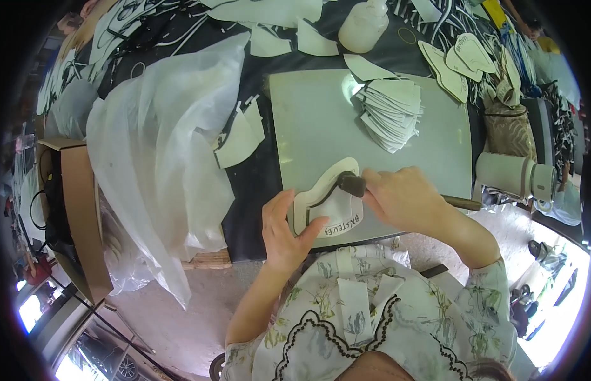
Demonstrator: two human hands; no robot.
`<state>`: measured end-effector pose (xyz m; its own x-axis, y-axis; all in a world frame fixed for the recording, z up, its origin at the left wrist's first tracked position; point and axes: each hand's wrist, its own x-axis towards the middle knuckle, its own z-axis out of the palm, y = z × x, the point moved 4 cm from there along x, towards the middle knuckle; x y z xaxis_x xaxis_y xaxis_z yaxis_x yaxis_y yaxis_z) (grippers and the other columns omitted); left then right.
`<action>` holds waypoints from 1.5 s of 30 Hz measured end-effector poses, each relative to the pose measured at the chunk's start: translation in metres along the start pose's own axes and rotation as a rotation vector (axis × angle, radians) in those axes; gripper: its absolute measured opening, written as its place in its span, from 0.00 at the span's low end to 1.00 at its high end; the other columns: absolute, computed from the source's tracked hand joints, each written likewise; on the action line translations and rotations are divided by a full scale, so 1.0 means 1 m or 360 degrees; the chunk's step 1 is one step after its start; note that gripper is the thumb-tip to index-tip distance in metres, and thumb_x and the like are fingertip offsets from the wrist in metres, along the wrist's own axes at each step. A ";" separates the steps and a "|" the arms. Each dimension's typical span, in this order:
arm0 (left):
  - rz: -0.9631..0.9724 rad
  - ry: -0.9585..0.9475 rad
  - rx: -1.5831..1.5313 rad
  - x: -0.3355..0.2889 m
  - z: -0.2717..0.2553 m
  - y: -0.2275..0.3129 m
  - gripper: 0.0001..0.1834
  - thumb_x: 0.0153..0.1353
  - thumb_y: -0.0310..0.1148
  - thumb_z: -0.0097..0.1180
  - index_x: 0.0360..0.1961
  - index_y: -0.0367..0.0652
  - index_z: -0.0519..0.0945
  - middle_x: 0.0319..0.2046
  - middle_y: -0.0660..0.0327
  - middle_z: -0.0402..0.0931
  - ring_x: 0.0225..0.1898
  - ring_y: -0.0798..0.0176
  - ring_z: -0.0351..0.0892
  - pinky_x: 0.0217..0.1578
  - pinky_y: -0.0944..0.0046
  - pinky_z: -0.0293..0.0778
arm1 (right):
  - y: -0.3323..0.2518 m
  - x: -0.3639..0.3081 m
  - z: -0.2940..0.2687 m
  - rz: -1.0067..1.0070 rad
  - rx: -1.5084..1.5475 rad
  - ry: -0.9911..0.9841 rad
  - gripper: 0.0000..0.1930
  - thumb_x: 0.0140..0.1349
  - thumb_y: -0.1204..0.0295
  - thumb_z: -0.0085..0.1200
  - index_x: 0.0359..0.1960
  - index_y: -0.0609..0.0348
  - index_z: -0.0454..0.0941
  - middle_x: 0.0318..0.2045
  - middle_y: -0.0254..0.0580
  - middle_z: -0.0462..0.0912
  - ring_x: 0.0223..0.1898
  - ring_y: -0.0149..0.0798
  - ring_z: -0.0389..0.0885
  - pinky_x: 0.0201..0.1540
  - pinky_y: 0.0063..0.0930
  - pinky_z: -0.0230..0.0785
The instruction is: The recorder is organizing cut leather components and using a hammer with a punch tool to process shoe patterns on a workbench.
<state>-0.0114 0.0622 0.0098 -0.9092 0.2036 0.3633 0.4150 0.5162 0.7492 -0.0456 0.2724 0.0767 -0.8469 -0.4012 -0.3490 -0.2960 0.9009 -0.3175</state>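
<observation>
On a pale grey board (308,133) in front of me lies a curved cream-and-white pattern piece (336,213) with handwriting along its lower edge and a dark curved line or slot across it. My left hand (286,232) grips its left side, the thumb lying on the face and the fingers along the outer edge. In my right hand (400,197) is a wooden-handled tool (352,184); its dark, blunt head rests on or just above the piece's upper right. The handle comes out behind the hand, over the board's right edge. Whether the head touches the piece, I cannot tell.
A fanned stack of white cut pieces (390,114) lies on the board. Beyond it stands a cloudy plastic bottle (364,26). More pattern templates (463,60) and a grey-white flask (514,174) are at the right. A large plastic bag (168,140) and a cardboard box (86,216) fill the left.
</observation>
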 end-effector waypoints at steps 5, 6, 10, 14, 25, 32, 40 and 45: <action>0.0161 0.0040 0.0392 0.014 -0.006 0.014 0.32 0.44 0.37 0.78 0.46 0.36 0.74 0.41 0.50 0.75 0.39 0.49 0.76 0.39 0.57 0.75 | 0.006 -0.001 -0.035 -0.0094 0.0657 0.0646 0.09 0.69 0.70 0.50 0.36 0.64 0.75 0.17 0.43 0.75 0.15 0.43 0.76 0.20 0.37 0.66; 0.0178 0.0032 0.0380 0.018 -0.006 0.020 0.32 0.44 0.37 0.78 0.46 0.36 0.74 0.41 0.50 0.75 0.39 0.49 0.76 0.39 0.57 0.75 | 0.015 0.000 -0.038 -0.0001 0.1025 0.0741 0.12 0.72 0.67 0.45 0.37 0.63 0.73 0.16 0.37 0.71 0.14 0.34 0.69 0.19 0.28 0.59; 0.0193 -0.0298 0.0391 0.035 0.021 0.051 0.23 0.51 0.47 0.72 0.24 0.42 0.71 0.21 0.59 0.72 0.23 0.55 0.74 0.22 0.59 0.70 | 0.036 -0.005 -0.005 0.0442 0.1847 0.0591 0.18 0.77 0.60 0.37 0.36 0.61 0.71 0.14 0.28 0.67 0.14 0.20 0.60 0.17 0.17 0.50; 0.0021 -0.0748 0.0831 0.050 0.046 0.048 0.28 0.60 0.57 0.60 0.18 0.45 0.69 0.13 0.60 0.72 0.14 0.57 0.75 0.15 0.61 0.68 | 0.035 -0.005 0.031 0.0584 0.2157 0.0282 0.19 0.76 0.58 0.37 0.35 0.61 0.71 0.15 0.30 0.69 0.13 0.22 0.62 0.17 0.18 0.53; -0.0073 -0.1067 0.0717 0.057 0.053 0.048 0.12 0.58 0.36 0.56 0.21 0.42 0.79 0.17 0.55 0.79 0.20 0.51 0.81 0.22 0.56 0.75 | 0.020 0.019 0.046 0.0465 0.2357 0.0281 0.18 0.76 0.60 0.36 0.36 0.61 0.70 0.23 0.36 0.77 0.16 0.26 0.71 0.15 0.18 0.59; -0.0846 -0.0147 -0.0741 0.082 -0.064 0.015 0.19 0.69 0.31 0.49 0.17 0.41 0.70 0.11 0.69 0.66 0.12 0.76 0.68 0.12 0.73 0.60 | 0.026 0.016 0.045 0.0502 0.2362 0.0319 0.15 0.76 0.62 0.36 0.38 0.62 0.69 0.29 0.41 0.82 0.23 0.28 0.82 0.15 0.17 0.61; 0.0026 -0.0317 0.1394 0.133 -0.034 -0.032 0.12 0.56 0.33 0.55 0.17 0.43 0.76 0.18 0.52 0.77 0.19 0.47 0.77 0.22 0.50 0.72 | 0.027 0.004 0.019 0.0310 0.2067 0.0329 0.15 0.74 0.66 0.42 0.39 0.69 0.71 0.27 0.42 0.82 0.26 0.33 0.85 0.31 0.26 0.74; -0.0143 -0.0425 0.1158 0.169 -0.010 -0.016 0.16 0.66 0.39 0.52 0.23 0.42 0.76 0.18 0.52 0.77 0.23 0.45 0.80 0.25 0.49 0.73 | 0.062 -0.034 0.029 0.0454 0.2037 0.0320 0.13 0.73 0.68 0.43 0.40 0.68 0.74 0.25 0.42 0.82 0.24 0.33 0.84 0.30 0.26 0.75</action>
<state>-0.1716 0.0798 0.0645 -0.9542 0.2807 0.1035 0.2957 0.9373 0.1843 -0.0219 0.3368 0.0433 -0.8924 -0.0941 -0.4414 0.4309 0.1137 -0.8952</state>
